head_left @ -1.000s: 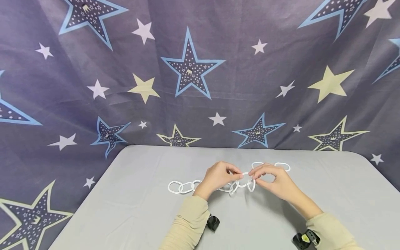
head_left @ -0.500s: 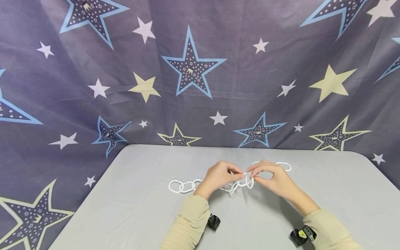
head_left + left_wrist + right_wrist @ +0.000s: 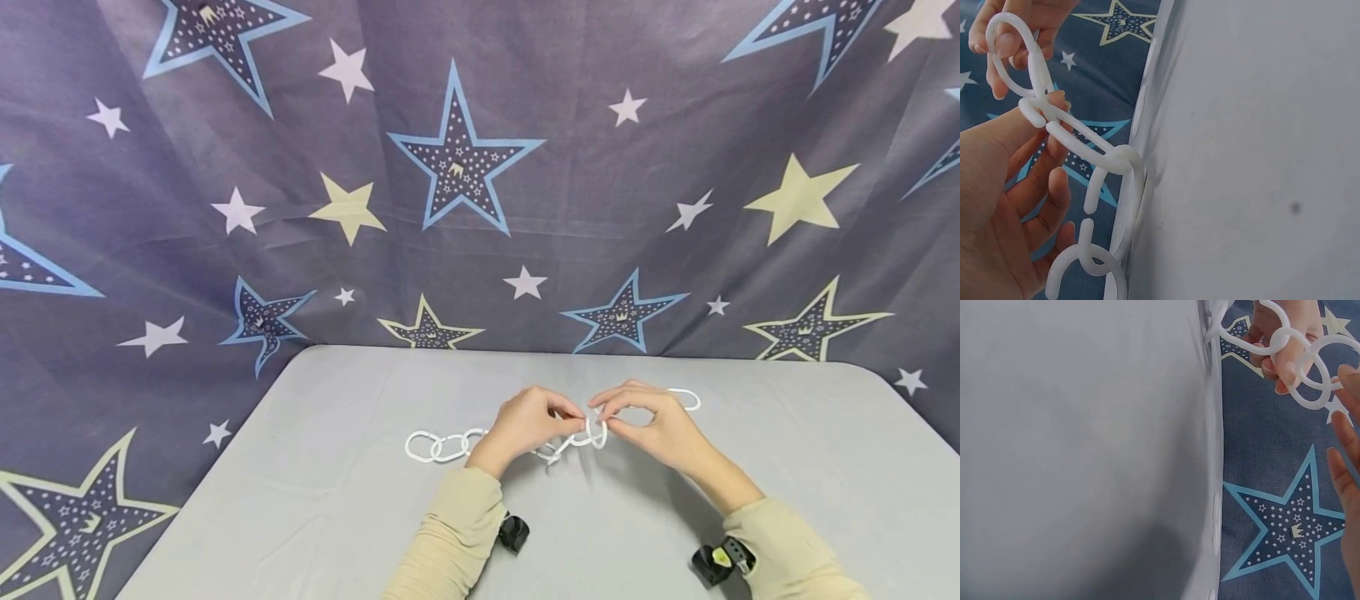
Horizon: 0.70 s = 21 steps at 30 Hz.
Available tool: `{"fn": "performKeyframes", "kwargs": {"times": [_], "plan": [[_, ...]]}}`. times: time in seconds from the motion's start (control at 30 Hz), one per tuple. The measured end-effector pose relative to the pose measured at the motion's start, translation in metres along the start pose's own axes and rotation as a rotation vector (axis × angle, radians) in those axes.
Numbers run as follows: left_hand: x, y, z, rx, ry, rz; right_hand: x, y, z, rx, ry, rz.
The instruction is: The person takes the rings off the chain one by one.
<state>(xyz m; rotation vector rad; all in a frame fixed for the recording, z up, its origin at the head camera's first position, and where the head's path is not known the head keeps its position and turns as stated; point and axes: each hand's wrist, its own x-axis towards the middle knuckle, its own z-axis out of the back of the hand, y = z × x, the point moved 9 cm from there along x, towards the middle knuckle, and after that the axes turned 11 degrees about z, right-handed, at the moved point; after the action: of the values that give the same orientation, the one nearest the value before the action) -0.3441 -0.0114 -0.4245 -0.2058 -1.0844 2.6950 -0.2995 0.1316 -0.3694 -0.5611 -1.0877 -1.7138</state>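
Observation:
My left hand [image 3: 525,425] pinches a white open-ended plastic link [image 3: 1079,145] in a chain, thumb against fingertips. From that link the chain [image 3: 450,457] runs left, passing behind the hand to its far end on the table. My right hand [image 3: 656,421] pinches another white link [image 3: 1011,17] just to the right of the left fingertips. In the left wrist view this oval link passes through the end of the left-held link. Overlapping white rings [image 3: 1310,403] show between the two hands in the right wrist view.
Behind my right hand lies a loose white link [image 3: 699,401] on the grey-covered table [image 3: 315,500]. A star-print curtain [image 3: 480,258] hangs along the table's far edge. Black wrist cameras [image 3: 514,533] sit under both sleeves.
My right hand has shifted slightly left, bringing its link closer to the left fingertips. It now covers one of two links lying behind it. My left hand stays almost still.

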Motion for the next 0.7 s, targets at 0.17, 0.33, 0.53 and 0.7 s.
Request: {"fn": "performKeyframes", "kwargs": {"times": [0.17,0.33,0.53,0.7], "plan": [[0.001,0.000,-0.001,0.007,0.003,0.000,-0.002,-0.003,0.001,0.021,-0.016,0.015],[0.001,0.001,-0.003,0.020,0.014,0.002,0.000,-0.001,0.004,0.034,-0.036,0.014],[0.001,0.002,-0.005,0.027,0.018,0.003,0.003,0.000,0.010,0.023,-0.047,-0.003],[0.001,0.003,-0.005,0.005,0.027,0.011,0.004,0.001,0.015,0.007,-0.051,-0.011]]}}
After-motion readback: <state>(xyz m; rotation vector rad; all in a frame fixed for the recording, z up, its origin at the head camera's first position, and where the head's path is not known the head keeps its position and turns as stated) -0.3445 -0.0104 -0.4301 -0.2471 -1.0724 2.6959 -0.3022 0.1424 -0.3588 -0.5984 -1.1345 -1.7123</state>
